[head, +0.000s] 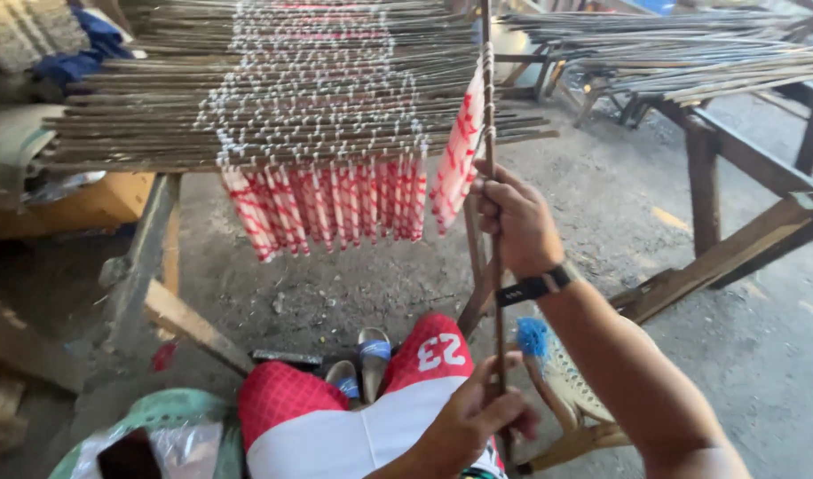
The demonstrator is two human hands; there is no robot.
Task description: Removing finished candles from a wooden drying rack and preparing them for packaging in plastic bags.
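While both hands grip one thin stick (493,266), a rack of finished sticks fills the bench (140,257) ahead.

We see the pile of sticks (273,89) laid flat across the wooden bench, each bound with white thread, and red-and-white flags (327,208) hanging off their near ends in a row. Our stick stands almost upright just right of that row (its own flag (455,155) droops from near the top). Our right hand (513,222) is closed around the stick's middle, fingers fully curled, a dark band on the wrist. Our left hand (473,417) is closed around its lower part, above the red-and-white shorts (335,426).
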